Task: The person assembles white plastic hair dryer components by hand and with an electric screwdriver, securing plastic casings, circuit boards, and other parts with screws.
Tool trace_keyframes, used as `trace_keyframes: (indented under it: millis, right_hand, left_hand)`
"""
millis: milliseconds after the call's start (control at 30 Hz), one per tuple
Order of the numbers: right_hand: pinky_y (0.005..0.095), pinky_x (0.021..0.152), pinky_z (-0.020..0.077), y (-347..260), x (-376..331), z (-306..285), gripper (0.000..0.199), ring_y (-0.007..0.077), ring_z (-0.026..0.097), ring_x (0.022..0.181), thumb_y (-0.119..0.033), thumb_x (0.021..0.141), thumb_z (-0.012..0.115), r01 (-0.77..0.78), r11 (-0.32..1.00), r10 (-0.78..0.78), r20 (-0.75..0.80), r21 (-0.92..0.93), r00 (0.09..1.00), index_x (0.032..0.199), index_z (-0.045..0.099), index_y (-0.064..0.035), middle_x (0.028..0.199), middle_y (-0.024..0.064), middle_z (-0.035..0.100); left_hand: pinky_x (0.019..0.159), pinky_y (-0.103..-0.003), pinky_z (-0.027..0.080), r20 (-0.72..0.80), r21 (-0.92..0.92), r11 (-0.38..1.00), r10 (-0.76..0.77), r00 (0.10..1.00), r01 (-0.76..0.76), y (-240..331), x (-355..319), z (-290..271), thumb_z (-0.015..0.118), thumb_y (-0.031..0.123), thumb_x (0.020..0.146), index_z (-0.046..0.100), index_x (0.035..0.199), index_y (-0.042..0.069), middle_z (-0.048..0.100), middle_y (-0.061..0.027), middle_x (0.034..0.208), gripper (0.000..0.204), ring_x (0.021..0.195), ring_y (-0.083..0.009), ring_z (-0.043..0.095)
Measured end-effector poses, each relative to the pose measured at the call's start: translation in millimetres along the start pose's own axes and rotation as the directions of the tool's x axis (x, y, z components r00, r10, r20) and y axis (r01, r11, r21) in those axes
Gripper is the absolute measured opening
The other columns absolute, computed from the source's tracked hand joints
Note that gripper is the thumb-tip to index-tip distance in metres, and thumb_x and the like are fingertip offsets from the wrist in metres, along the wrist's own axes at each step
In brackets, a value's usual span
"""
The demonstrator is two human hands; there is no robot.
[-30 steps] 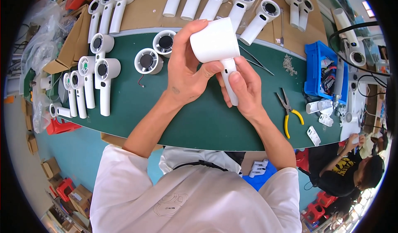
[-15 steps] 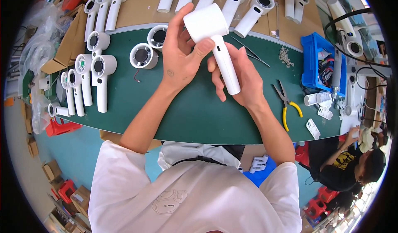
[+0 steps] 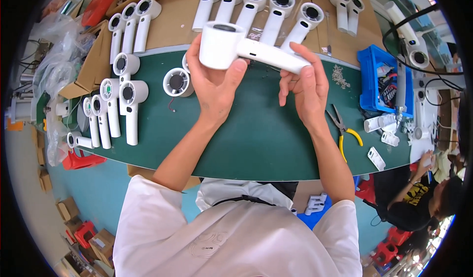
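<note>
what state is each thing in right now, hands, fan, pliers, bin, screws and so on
White fan: held up, handle pointing right; on or off unclear
Left hand: cupped around the fan's head
Right hand: gripping the handle's end
Pliers: lying down, jaws apart
Blue bin: open, holding parts
Screws: loose pile
Fan head: without handle, wire trailing

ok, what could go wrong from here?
1. Slip: the white fan is up above the green tabletop, with the left hand cupping its head and the right hand only at the handle's end. A loosened grip might drop it.
2. Scatter: the loose metal bits lie uncontained near the right hand, so a sweep could spread them.
3. Snag: the open pliers sit close by the right forearm and might get knocked.
</note>
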State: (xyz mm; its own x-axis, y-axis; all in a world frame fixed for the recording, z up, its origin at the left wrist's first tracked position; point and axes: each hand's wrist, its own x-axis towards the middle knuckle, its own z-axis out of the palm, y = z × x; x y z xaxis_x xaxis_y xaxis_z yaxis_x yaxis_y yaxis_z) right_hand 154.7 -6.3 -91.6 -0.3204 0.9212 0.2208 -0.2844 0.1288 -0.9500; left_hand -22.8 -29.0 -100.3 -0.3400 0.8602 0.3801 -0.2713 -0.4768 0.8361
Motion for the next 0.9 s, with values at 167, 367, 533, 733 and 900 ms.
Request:
trace_keyframes:
  millis: [167,367,533,733,900]
  right_hand:
    - [0.0255,0.043,0.0467,2,5,-10,0.049,0.0127,0.055,0.059,-0.035,0.101,0.043,0.192,0.981,-0.192,-0.050,0.002,0.980,0.136,0.038,-0.0012,0.085,0.0098,0.058]
    - [0.0248,0.044,0.0465,-4,5,-5,0.048,0.0118,0.055,0.056,-0.015,0.092,0.059,0.176,0.976,-0.188,-0.085,-0.126,0.979,0.134,0.039,-0.0014,0.084,0.0091,0.058]
    - [0.0244,0.044,0.0459,-1,5,-7,0.045,0.0114,0.054,0.055,-0.016,0.093,0.058,0.171,0.976,-0.184,-0.086,-0.136,0.979,0.132,0.041,-0.0022,0.082,0.0081,0.058]
    - [0.0242,0.046,0.0462,-4,5,-5,0.044,0.0106,0.054,0.056,-0.014,0.093,0.059,0.169,0.974,-0.185,-0.099,-0.150,0.978,0.131,0.041,-0.0026,0.083,0.0069,0.058]
    - [0.0243,0.049,0.0479,-5,3,-6,0.043,0.0107,0.056,0.064,-0.008,0.090,0.062,0.160,0.970,-0.180,-0.097,-0.183,0.979,0.128,0.043,-0.0035,0.092,0.0079,0.058]
  left_hand:
    - [0.086,-0.034,0.051,0.011,-0.023,0.998,-0.057,0.998,0.057,-4,-10,11,0.071,0.002,0.080,0.022,0.137,0.001,0.044,-0.0151,0.125,0.075,0.104,-0.0206,0.056]
    - [0.089,-0.033,0.050,-0.012,0.048,0.997,-0.064,0.998,0.065,-6,-14,10,0.074,0.004,0.078,0.025,0.134,0.000,0.043,-0.0147,0.126,0.074,0.109,-0.0211,0.054]
    - [0.093,-0.033,0.047,-0.033,0.090,0.995,-0.045,0.998,0.048,-10,-15,8,0.077,0.005,0.077,0.026,0.133,0.000,0.041,-0.0138,0.127,0.076,0.116,-0.0213,0.050]
    - [0.096,-0.033,0.046,-0.061,0.077,0.993,-0.087,0.994,0.092,-9,-16,10,0.078,0.007,0.076,0.027,0.132,0.001,0.041,-0.0125,0.128,0.076,0.118,-0.0207,0.048]
    - [0.096,-0.033,0.045,-0.060,0.074,0.992,-0.099,0.993,0.104,-9,-15,8,0.076,0.006,0.077,0.027,0.132,0.001,0.041,-0.0116,0.128,0.074,0.118,-0.0199,0.048]
